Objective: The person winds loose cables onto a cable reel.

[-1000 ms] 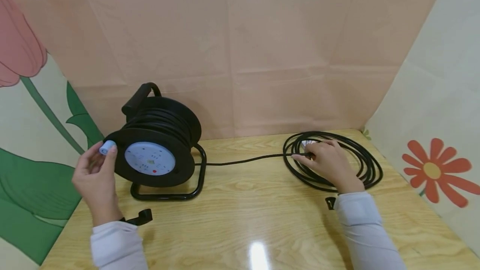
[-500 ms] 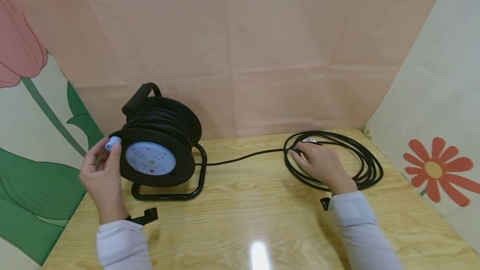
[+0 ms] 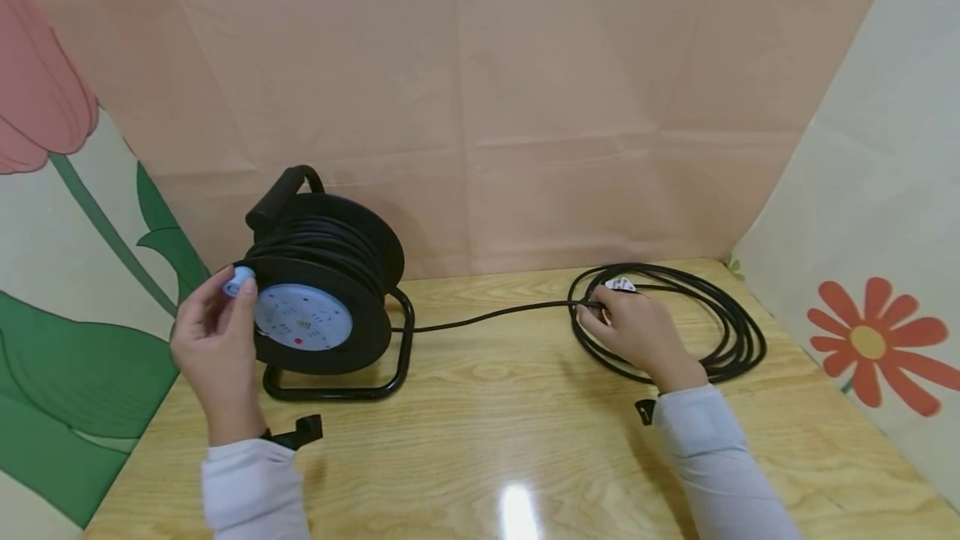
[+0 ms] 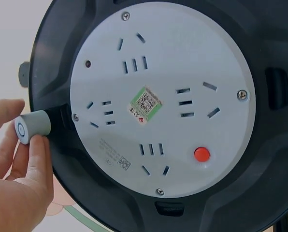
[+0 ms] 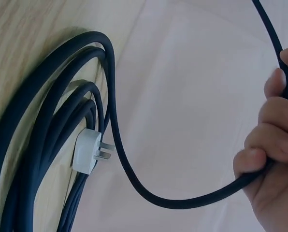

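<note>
A black cable reel (image 3: pixel 375 307) stands on its tube frame at the left, with black cable wound on its drum. Its pale socket panel (image 4: pixel 182 53) carries several slots and a red button. My left hand (image 3: pixel 217 357) pinches the light-blue winding knob (image 4: pixel 36 126) on the reel's rim between thumb and fingers. From the reel, a taut cable (image 3: pixel 487 319) runs right across the table into my right hand (image 3: pixel 641 332), whose curled fingers grip it. Beneath that hand lies a loose cable coil (image 3: pixel 738 332), with a white plug (image 5: pixel 87 151) showing its pins inside.
The wooden table (image 3: pixel 480 440) runs back to a pinkish cloth backdrop (image 3: pixel 525 107). Painted flower panels flank both sides, with a red flower (image 3: pixel 868 342) at the right. A black carry handle (image 3: pixel 276 198) rises from the back of the reel.
My left hand and the knob have moved rightward and a little up along the rim, and the reel's face has turned slightly. The right hand shifted left along with its grip on the cable.
</note>
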A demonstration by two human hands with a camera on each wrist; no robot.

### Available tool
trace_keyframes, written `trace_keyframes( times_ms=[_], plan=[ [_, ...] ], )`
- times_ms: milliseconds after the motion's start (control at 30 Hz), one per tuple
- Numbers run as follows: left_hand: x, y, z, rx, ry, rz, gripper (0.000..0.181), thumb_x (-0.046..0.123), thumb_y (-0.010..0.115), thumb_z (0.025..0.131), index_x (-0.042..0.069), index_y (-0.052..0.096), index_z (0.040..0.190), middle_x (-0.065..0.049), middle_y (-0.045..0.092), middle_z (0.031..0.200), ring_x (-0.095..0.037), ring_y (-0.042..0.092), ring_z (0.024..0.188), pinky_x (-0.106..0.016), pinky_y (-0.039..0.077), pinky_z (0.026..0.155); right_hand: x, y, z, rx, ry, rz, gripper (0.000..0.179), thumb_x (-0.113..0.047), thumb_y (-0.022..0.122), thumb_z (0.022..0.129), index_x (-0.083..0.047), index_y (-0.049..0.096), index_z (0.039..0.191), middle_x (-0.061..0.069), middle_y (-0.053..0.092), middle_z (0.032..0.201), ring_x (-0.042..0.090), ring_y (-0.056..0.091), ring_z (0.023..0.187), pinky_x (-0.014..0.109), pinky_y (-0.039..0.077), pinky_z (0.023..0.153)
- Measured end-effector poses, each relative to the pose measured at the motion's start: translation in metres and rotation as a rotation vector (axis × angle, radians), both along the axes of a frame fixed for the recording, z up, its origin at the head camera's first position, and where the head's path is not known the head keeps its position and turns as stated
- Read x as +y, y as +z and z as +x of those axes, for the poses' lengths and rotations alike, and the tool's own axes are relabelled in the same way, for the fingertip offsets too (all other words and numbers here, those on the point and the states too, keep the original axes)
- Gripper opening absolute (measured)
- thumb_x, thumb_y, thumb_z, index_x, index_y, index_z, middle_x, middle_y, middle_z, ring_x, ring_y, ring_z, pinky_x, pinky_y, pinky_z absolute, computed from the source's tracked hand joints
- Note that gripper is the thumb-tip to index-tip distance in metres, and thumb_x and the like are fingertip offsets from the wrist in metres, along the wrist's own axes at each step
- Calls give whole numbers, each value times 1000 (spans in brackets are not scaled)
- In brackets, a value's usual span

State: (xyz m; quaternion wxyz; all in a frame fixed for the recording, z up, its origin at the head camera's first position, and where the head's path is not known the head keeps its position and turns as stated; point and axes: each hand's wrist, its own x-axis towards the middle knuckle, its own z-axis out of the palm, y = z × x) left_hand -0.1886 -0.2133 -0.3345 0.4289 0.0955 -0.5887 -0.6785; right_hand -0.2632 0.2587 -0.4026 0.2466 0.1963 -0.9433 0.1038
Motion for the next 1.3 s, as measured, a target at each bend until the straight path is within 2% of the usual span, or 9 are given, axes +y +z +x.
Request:
trace_keyframes(
  times_ms=[100,300,367,500,667,867,967,1200,1300],
  plan=[
    [2,1,0,1,-6,-33,35,19,77,75,9,69,109,-5,54,108,-23,53,105,-15,47,88,0,0,1,1,26,0,32,-45,56,89,-26,42,67,-9,40,52,9,35,43,29,27,38],
    [8,0,-3,18,4,-149,32,15,75,77,8,69,108,-4,54,104,-23,54,104,-16,47,88,-3,1,-1,186,41,-1,38,-48,66,81,-27,42,60,-9,37,50,9,33,43,28,26,37],
    [11,2,-2,25,15,-206,30,15,74,78,8,69,108,-2,55,104,-21,55,103,-16,47,88,-5,1,-2,206,37,-7,40,-50,65,80,-27,41,59,-9,37,49,10,33,43,29,27,37],
    [18,7,3,64,29,-316,27,11,72,80,5,70,107,1,57,101,-19,56,100,-17,48,89,-9,0,-3,151,79,-8,36,-48,59,86,-25,44,62,-9,40,53,10,36,47,29,31,41],
    [24,11,5,89,18,-391,24,8,72,80,4,70,104,-1,59,100,-19,56,100,-18,48,89,-13,-3,-4,108,111,0,31,-41,55,90,-23,44,67,-8,40,55,11,36,49,29,32,43],
    [23,5,0,107,-21,-418,23,12,73,80,8,71,102,-4,60,105,-18,55,105,-18,48,89,-15,-9,-4,132,32,-23,31,-50,60,86,-25,54,68,-11,39,47,8,34,41,28,27,35],
    [25,3,-2,108,-27,-429,21,14,73,80,10,72,101,-4,60,105,-18,55,105,-18,49,88,-16,-11,-3,99,11,-18,31,-53,59,85,-27,56,69,-11,40,47,8,35,42,28,27,35],
    [30,3,-3,86,-7,-467,18,18,73,80,11,73,97,-2,63,104,-15,56,102,-16,51,82,-20,-11,-2,54,85,5,22,-43,58,87,-23,59,76,-10,42,52,9,35,43,28,30,37],
    [33,2,-5,71,-4,-480,17,18,75,79,10,74,94,-2,64,102,-14,57,99,-15,51,81,-22,-11,-3,58,119,10,21,-41,59,88,-22,62,81,-12,46,56,7,39,48,29,35,45]
  ],
)
